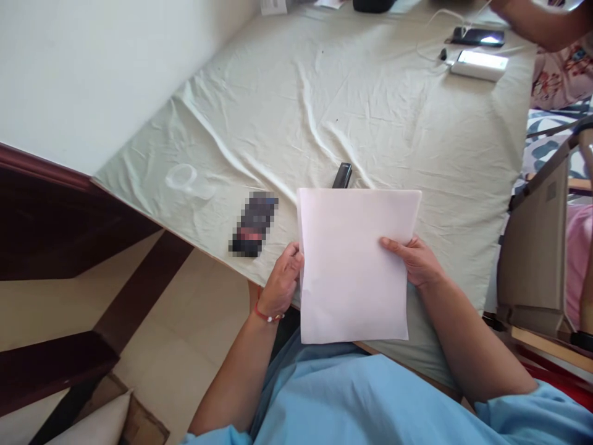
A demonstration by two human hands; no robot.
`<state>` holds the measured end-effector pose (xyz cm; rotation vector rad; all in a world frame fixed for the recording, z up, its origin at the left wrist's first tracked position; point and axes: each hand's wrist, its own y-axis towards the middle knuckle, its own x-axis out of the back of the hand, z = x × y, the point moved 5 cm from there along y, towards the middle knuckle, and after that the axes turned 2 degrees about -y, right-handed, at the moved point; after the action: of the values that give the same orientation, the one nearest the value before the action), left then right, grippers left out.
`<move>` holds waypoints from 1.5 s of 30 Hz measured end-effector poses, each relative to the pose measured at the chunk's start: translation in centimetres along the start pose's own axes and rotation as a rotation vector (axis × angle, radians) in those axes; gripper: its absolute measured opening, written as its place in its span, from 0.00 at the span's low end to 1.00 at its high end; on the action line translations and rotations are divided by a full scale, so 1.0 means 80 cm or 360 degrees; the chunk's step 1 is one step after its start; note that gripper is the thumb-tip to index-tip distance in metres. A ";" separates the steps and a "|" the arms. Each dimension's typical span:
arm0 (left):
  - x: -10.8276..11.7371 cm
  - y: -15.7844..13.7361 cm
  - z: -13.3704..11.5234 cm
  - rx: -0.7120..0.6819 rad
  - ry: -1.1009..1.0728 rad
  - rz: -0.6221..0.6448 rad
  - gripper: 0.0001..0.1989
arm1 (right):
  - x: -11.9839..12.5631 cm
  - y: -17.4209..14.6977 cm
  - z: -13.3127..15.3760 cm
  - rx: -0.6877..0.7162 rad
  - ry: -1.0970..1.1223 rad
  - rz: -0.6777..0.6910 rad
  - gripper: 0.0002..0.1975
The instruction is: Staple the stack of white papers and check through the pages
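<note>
A stack of white paper is held up over the table's near edge, its blank face toward me. My right hand grips the right edge, thumb flat on the front and the other fingers behind the sheets. At the left edge, my left hand is closed on the stack, with its fingertips partly hidden. A red string bracelet with beads circles that wrist. Just beyond the paper's top edge lies a black stapler, partly covered by the sheets. To the left rests a dark phone, its picture blurred into blocks.
A pale green cloth with creases covers the table. A clear plastic container lies at the left. Far right are a power bank, a second phone, cables and another person's arm. A chair stands on the right.
</note>
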<state>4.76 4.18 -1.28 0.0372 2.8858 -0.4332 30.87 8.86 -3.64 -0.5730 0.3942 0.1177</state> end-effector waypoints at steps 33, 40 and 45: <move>-0.015 0.003 0.022 0.0371 -0.0477 -0.0285 0.40 | -0.003 -0.005 -0.007 -0.0256 -0.0174 0.0345 0.20; -0.012 0.000 0.022 0.0289 -0.0493 -0.0370 0.40 | 0.007 0.001 -0.005 -0.0013 -0.0185 -0.0026 0.21; -0.011 -0.001 0.023 0.0248 -0.0474 -0.0375 0.34 | 0.006 -0.004 -0.003 0.0037 -0.0237 -0.0090 0.22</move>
<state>6.03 3.60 -2.77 -0.3173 2.5663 -0.6452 31.28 8.52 -3.84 -0.5480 0.2344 0.1007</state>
